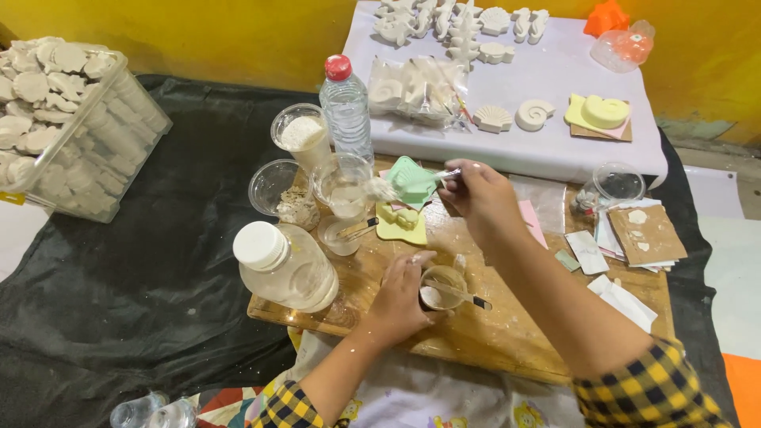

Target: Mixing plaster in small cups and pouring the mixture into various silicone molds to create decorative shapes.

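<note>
My left hand (399, 297) grips a small brown cup (450, 279) on the wooden board (507, 333); a thin stick (468, 297) leans in the cup. My right hand (479, 194) holds a plastic spoon (412, 184) heaped with white powder, its bowl over a clear plastic cup (342, 190). A green mould (412, 181) and a yellow mould (400, 223) lie just beneath the spoon. A cup of white powder (301, 133) stands behind them, beside a red-capped water bottle (346, 103).
A big white-lidded jar (285, 265) lies at the board's left. A clear bin of plaster casts (67, 119) stands far left on black cloth. More plaster shapes (491, 119) sit on a white sheet at the back. Paper cards (646, 234) lie to the right.
</note>
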